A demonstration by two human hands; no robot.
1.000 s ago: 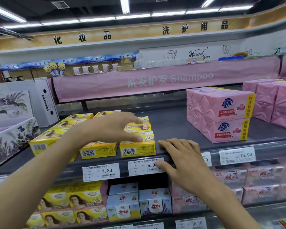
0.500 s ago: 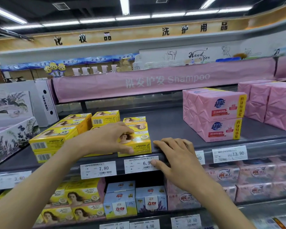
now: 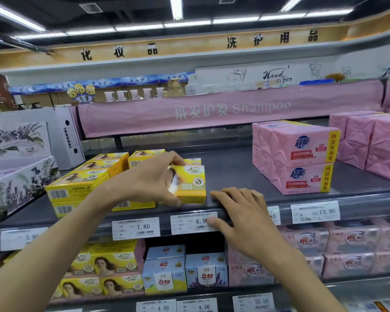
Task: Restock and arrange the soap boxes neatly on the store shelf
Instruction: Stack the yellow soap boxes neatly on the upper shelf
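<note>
At the front edge of the grey shelf [image 3: 234, 174], the left hand [image 3: 149, 183] grips a yellow soap box [image 3: 193, 185] tipped up on its long side, thumb below and fingers curled over its top. More yellow boxes [image 3: 77, 188] lie stacked just left. The right hand [image 3: 243, 217] rests on the shelf lip, fingers slightly spread, thumb touching the 6.90 price tag [image 3: 187, 224]

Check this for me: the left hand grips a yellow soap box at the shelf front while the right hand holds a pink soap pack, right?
Not quite. The head view shows the right hand holding nothing: it rests on the shelf edge, thumb on the 6.90 price tag. The left hand does grip the yellow soap box at the shelf front.
</note>
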